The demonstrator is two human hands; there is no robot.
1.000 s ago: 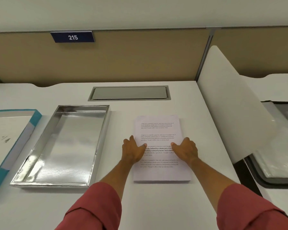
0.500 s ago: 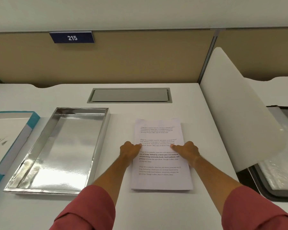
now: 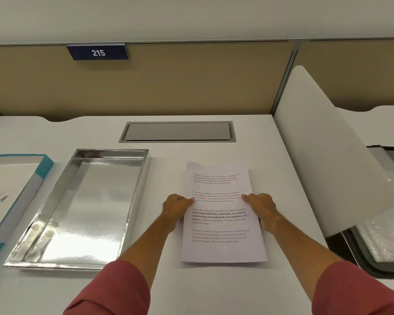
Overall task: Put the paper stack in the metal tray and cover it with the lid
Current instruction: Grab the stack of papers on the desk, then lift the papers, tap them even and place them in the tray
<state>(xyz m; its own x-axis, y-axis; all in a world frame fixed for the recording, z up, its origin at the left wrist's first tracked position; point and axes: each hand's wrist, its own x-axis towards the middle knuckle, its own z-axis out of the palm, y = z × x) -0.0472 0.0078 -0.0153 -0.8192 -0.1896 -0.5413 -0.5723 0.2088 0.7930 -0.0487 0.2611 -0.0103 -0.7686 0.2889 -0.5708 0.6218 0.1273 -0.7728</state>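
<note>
A white paper stack [image 3: 221, 244] with printed text lies on the desk, right of centre, its far edge slightly curled up. My left hand [image 3: 175, 209] grips its left edge, thumb on top. My right hand [image 3: 259, 206] grips its right edge the same way. The shiny metal tray [image 3: 132, 201] sits empty to the left of the stack, about a hand's width away. Further left, partly cut off by the frame, lies the lid [image 3: 11, 189], white inside with a teal rim.
A grey cable hatch [image 3: 177, 131] is set into the desk behind the stack. A white curved divider panel [image 3: 328, 155] rises on the right, with a dark tray of plastic-wrapped material [image 3: 387, 235] beyond it. A tan partition with a "215" sign [image 3: 98, 52] backs the desk.
Both hands slid from flat on top of the page out to the stack's side edges and closed on them. The far end of the stack has lifted a little.
</note>
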